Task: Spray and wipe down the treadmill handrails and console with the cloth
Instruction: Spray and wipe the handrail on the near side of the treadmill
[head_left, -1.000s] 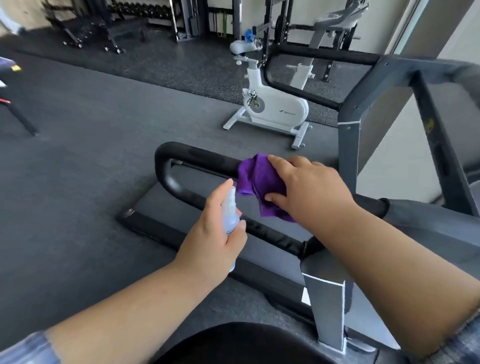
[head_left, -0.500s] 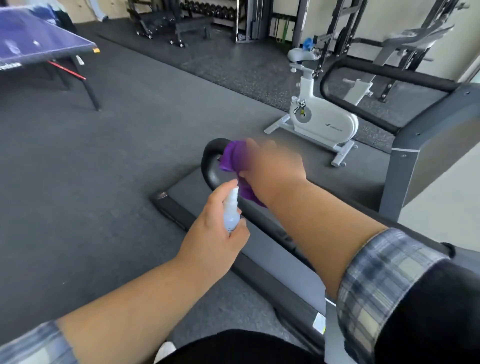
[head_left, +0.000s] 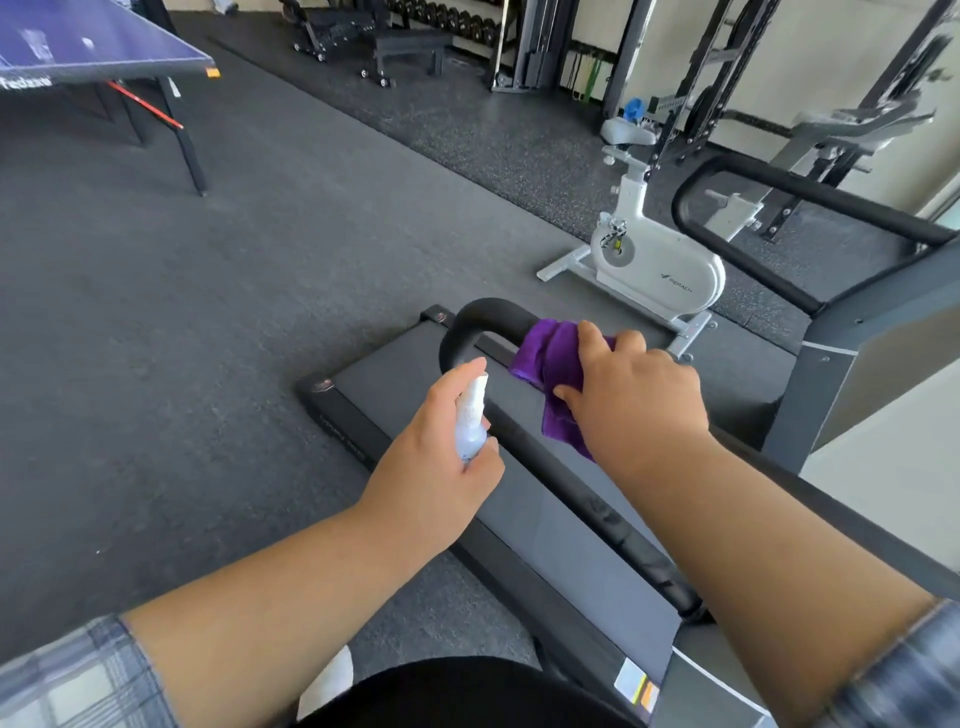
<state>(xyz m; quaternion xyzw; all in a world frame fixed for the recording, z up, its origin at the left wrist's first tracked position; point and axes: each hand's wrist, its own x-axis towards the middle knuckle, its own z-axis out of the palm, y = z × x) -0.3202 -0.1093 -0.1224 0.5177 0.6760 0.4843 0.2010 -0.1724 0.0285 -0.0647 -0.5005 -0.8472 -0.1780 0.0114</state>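
- Cloth (head_left: 550, 364): purple, bunched, draped over the handrail near its curved end.
- Handrail (head_left: 597, 506): black padded bar, running out over the grey belt (head_left: 561, 530).
- Bottle (head_left: 470, 421): small, clear, white nozzle, upright just beside the rail.

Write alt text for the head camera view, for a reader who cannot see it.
A person's right hand presses a purple cloth onto a treadmill's black handrail, while the left hand holds a small spray bottle beside it. A white exercise bike stands behind on the gym floor.
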